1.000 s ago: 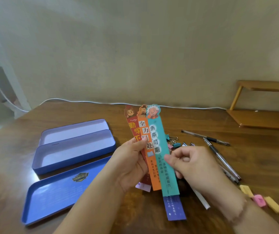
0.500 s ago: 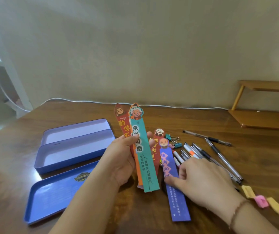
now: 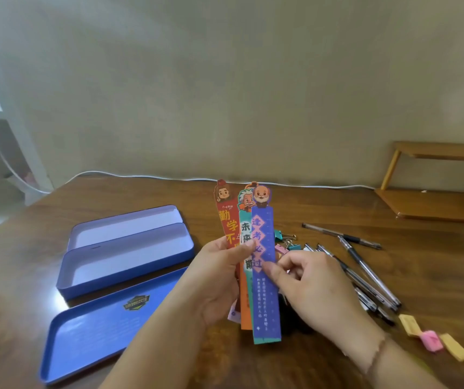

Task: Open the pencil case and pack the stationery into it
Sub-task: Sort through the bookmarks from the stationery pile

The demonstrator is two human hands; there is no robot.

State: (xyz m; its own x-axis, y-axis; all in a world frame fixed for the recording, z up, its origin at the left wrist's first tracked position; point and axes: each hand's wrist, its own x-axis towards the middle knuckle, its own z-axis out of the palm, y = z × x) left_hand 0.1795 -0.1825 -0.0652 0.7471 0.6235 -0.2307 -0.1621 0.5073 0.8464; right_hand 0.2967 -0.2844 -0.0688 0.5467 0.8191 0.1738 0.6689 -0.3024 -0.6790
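My left hand (image 3: 214, 279) grips a fan of paper bookmarks, red (image 3: 226, 217), teal and orange, upright above the table. My right hand (image 3: 309, 287) pinches a purple bookmark (image 3: 264, 276) against the front of that fan. The open blue pencil case (image 3: 124, 254) lies to the left with two bare trays. Its lid (image 3: 98, 327) rests upside down in front of it. Several pens (image 3: 365, 265) and binder clips (image 3: 284, 238) lie on the table behind my right hand.
Yellow and pink folded notes (image 3: 433, 339) lie at the right front of the brown wooden table (image 3: 422, 262). A small wooden shelf (image 3: 436, 186) stands at the back right. A white cable (image 3: 141, 175) runs along the wall edge.
My right hand has picked the purple bookmark up off the table and laid it onto the front of the fan held in my left hand.
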